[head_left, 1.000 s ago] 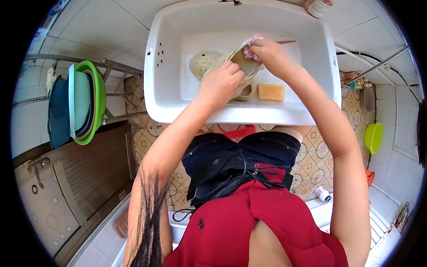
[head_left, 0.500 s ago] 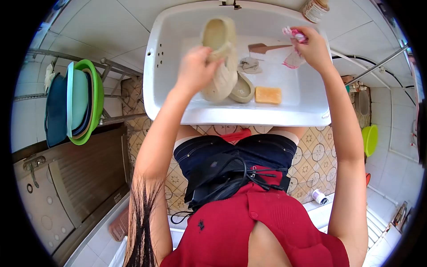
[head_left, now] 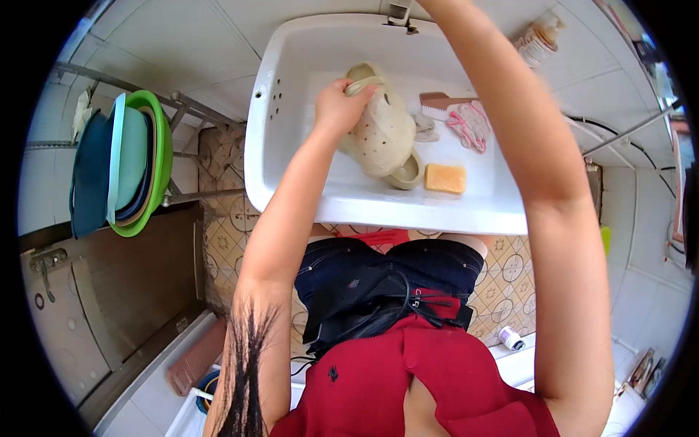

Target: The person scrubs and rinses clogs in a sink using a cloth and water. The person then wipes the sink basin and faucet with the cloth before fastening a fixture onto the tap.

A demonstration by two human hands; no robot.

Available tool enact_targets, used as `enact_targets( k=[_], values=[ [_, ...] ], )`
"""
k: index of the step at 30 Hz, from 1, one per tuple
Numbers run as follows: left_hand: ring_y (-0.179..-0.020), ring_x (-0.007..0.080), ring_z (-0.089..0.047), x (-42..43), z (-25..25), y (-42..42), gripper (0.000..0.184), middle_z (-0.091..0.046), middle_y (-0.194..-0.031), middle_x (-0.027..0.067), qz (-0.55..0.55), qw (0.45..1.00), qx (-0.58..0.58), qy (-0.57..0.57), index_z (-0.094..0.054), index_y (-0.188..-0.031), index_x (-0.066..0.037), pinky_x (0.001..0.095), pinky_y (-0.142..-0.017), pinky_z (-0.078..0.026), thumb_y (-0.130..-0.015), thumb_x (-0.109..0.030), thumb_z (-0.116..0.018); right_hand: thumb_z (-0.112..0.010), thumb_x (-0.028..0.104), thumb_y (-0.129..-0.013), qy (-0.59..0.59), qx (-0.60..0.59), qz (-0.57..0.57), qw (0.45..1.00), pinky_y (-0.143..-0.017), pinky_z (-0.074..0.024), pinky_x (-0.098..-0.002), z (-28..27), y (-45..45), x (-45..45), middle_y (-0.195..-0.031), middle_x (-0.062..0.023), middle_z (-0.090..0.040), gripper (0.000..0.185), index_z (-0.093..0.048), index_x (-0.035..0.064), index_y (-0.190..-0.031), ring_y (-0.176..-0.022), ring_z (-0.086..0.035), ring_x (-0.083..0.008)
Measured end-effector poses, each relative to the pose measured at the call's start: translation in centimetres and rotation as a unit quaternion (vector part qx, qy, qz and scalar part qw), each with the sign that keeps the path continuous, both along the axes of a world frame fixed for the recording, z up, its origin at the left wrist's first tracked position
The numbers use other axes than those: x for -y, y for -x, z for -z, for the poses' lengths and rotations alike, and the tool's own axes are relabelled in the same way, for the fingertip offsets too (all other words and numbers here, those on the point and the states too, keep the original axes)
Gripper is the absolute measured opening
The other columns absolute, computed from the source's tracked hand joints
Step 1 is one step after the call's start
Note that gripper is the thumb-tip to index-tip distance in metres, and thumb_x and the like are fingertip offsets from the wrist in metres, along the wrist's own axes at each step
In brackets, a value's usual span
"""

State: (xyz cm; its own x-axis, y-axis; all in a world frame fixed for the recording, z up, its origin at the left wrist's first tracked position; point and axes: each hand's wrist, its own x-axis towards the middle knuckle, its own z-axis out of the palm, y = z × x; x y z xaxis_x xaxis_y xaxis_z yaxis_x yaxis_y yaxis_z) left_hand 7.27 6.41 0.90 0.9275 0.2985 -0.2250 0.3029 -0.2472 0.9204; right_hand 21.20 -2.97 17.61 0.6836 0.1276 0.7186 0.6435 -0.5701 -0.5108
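Observation:
My left hand (head_left: 341,109) is closed round the strap end of a beige clog (head_left: 384,138), which it holds tilted over the sink (head_left: 422,211). Partly hidden beneath it lies a second beige clog (head_left: 408,172). My right forearm (head_left: 502,80) stretches up past the tap (head_left: 399,13), and its hand is beyond the top edge. In the basin, a crumpled pink-and-white cloth (head_left: 470,125) rests against a brown brush (head_left: 437,102). Near them are a small greyish crumpled thing (head_left: 424,129) and an orange bar of soap (head_left: 445,179).
Several nested basins (head_left: 149,160) hang on a metal rack at the left. A jar (head_left: 537,45) stands by the sink's back right corner. On the floor side, a white bottle (head_left: 511,338) lies at lower right, and a brown grated dish (head_left: 196,357) sits at lower left.
My right hand has let go of the pink-and-white cloth, now in the sink, and moved up out of view. The clog in my left hand has moved slightly down and right.

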Motion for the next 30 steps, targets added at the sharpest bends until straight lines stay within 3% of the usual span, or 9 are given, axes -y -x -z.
enact_targets(
  k=[5,12,19,22,26,27,28,29,30],
  values=[
    [-0.072,0.0111,-0.057,0.2,0.0,-0.8,0.043,-0.064,-0.087,0.0055,-0.062,0.991,-0.009,0.115,-0.062,-0.104,0.001,0.0258,-0.059,-0.045,-0.077,-0.03,-0.074,-0.067,0.025,-0.078,-0.163,-0.025,-0.055,0.985,-0.049,-0.0435,-0.0259,0.7,0.3,-0.4,-0.049,-0.0039,-0.057,0.031,-0.063,0.001,-0.059,-0.049,-0.054,-0.0096],
    [-0.074,0.0109,-0.059,-0.5,0.8,0.0,0.044,-0.065,-0.088,0.0058,0.011,0.997,0.025,0.069,-0.062,-0.105,-0.001,0.0262,-0.064,-0.048,-0.075,-0.031,-0.075,-0.065,0.032,-0.084,-0.127,-0.194,-0.282,0.931,-0.048,-0.0416,-0.0241,-0.8,-1.5,1.6,-0.052,-0.0039,-0.056,0.039,-0.058,0.0051,-0.056,-0.048,-0.054,-0.0103],
    [-0.073,0.0135,-0.062,-0.6,1.6,-0.6,0.046,-0.066,-0.086,0.0079,0.048,0.997,0.052,0.011,-0.062,-0.104,0.0,0.0278,-0.065,-0.05,-0.076,-0.034,-0.074,-0.058,0.037,-0.087,-0.111,-0.226,-0.317,0.915,-0.052,-0.0436,-0.0269,-1.3,-1.3,1.7,-0.056,-0.005,-0.055,0.042,-0.057,0.0056,-0.06,-0.05,-0.055,-0.0152],
    [-0.071,0.0136,-0.062,-0.7,1.4,-0.4,0.045,-0.066,-0.084,0.0074,0.038,0.998,0.047,0.027,-0.063,-0.103,0.0,0.0277,-0.063,-0.05,-0.077,-0.035,-0.074,-0.055,0.038,-0.089,-0.159,-0.244,-0.336,0.896,-0.056,-0.044,-0.0266,-0.6,-1.8,2.0,-0.058,-0.0051,-0.056,0.041,-0.059,0.0043,-0.067,-0.055,-0.056,-0.0143],
    [-0.071,0.013,-0.061,-1.0,1.6,-0.3,0.044,-0.066,-0.083,0.0074,0.033,0.996,0.065,0.043,-0.063,-0.102,0.0,0.0278,-0.063,-0.049,-0.079,-0.038,-0.071,-0.052,0.028,-0.091,-0.238,-0.17,-0.191,0.937,-0.075,-0.0473,-0.0337,2.7,0.2,3.5,-0.094,-0.0123,-0.062,0.034,-0.058,-0.0025,-0.103,-0.086,-0.059,-0.0201],
    [-0.072,0.013,-0.061,-1.0,1.3,-0.3,0.045,-0.066,-0.084,0.0075,0.04,0.996,0.055,0.051,-0.063,-0.103,0.0,0.0281,-0.064,-0.049,-0.08,-0.038,-0.069,-0.045,0.024,-0.095,-0.318,-0.154,-0.149,0.924,-0.084,-0.0459,-0.0367,4.9,0.9,3.7,-0.104,-0.0117,-0.062,0.032,-0.056,-0.0024,-0.109,-0.097,-0.058,-0.0215],
    [-0.073,0.0131,-0.061,-1.2,0.9,-0.4,0.045,-0.066,-0.084,0.0076,0.045,0.996,0.044,0.06,-0.063,-0.104,0.0,0.0284,-0.065,-0.049,-0.081,-0.039,-0.067,-0.04,0.028,-0.098,-0.354,-0.198,-0.082,0.91,-0.076,-0.0457,-0.0326,6.9,2.0,4.0,-0.087,-0.0061,-0.061,0.031,-0.058,0.0025,-0.094,-0.081,-0.056,-0.0171],
    [-0.074,0.0131,-0.061,-1.3,0.6,-0.3,0.045,-0.066,-0.085,0.0077,0.05,0.996,0.03,0.068,-0.063,-0.105,0.0,0.0287,-0.066,-0.049,-0.082,-0.039,-0.066,-0.041,0.024,-0.097,-0.38,-0.296,-0.072,0.873,-0.072,-0.0462,-0.0329,8.9,3.3,4.2,-0.086,-0.0082,-0.061,0.028,-0.058,0.0024,-0.095,-0.08,-0.056,-0.0186],
    [-0.075,0.0136,-0.061,-1.6,0.6,-0.2,0.046,-0.066,-0.086,0.008,0.069,0.995,0.029,0.059,-0.062,-0.107,0.0,0.0289,-0.067,-0.049,-0.084,-0.039,-0.064,-0.041,0.023,-0.096,-0.428,-0.427,-0.131,0.786,-0.069,-0.0458,-0.0316,11.4,3.7,4.4,-0.085,-0.0087,-0.06,0.026,-0.057,0.0025,-0.095,-0.077,-0.055,-0.0189]
  ],
)
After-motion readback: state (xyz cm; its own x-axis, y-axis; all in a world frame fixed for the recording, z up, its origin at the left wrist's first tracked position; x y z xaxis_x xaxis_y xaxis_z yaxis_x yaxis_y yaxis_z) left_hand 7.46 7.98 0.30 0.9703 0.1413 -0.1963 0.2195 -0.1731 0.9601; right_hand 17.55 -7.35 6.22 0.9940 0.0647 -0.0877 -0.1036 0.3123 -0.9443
